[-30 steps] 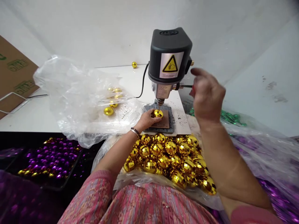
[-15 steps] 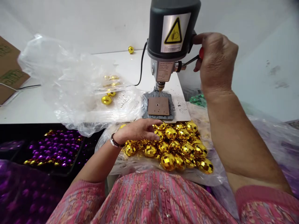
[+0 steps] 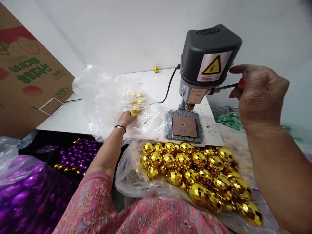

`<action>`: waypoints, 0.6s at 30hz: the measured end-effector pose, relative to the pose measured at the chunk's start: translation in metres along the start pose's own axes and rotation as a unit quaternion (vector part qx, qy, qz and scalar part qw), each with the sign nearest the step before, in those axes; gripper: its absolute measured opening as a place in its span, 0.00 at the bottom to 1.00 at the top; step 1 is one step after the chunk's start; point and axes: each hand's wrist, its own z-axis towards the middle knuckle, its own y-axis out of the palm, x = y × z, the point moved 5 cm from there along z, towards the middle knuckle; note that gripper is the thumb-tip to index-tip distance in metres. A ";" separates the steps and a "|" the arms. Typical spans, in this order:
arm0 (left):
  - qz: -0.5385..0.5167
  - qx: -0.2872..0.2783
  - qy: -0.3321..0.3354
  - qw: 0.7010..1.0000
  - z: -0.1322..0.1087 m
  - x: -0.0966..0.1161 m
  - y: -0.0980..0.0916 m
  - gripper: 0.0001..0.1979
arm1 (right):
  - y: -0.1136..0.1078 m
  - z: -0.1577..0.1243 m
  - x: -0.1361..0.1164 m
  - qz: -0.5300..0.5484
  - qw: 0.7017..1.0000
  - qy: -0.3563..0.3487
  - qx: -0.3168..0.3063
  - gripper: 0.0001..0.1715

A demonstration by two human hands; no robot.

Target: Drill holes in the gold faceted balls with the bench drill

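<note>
My left hand (image 3: 127, 119), with a bracelet at the wrist, reaches over clear plastic on the white table. Its fingers close round a faceted gold ball (image 3: 133, 113), and more gold balls (image 3: 138, 95) lie just beyond it, partly veiled by the plastic. At the right, my right hand (image 3: 262, 94) is wrapped round the red knob (image 3: 241, 84) of the feed lever (image 3: 227, 86), index finger stretched toward the motor housing. The lever belongs to a small bench drill press (image 3: 212, 55). Below its bit, a brown plate (image 3: 184, 126) with a hole bears no ball.
A heap of gold balls (image 3: 183, 160) lies on plastic before the table (image 3: 161, 81). One gold ball (image 3: 156, 69) sits by the wall. A carton (image 3: 31, 74) stands left, above purple beads (image 3: 78, 156) and a purple-filled bag (image 3: 29, 195). Green pieces (image 3: 230, 121) show behind my right arm.
My left hand has left the gold heap, moving left and forward to the balls on the table. My right hand stays on the lever. The view has swung left.
</note>
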 end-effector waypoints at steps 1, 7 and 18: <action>-0.008 -0.003 0.003 1.000 0.001 0.002 0.004 0.21 | 0.000 0.000 0.001 0.009 1.000 -0.001 0.000 0.21; -0.211 -0.058 0.082 0.972 -0.029 0.017 0.007 0.25 | 0.000 -0.003 0.007 0.035 0.999 -0.007 0.005 0.21; -0.459 -0.314 0.147 0.818 -0.087 0.115 0.039 0.40 | 0.000 -0.004 0.004 0.062 0.995 -0.068 -0.034 0.24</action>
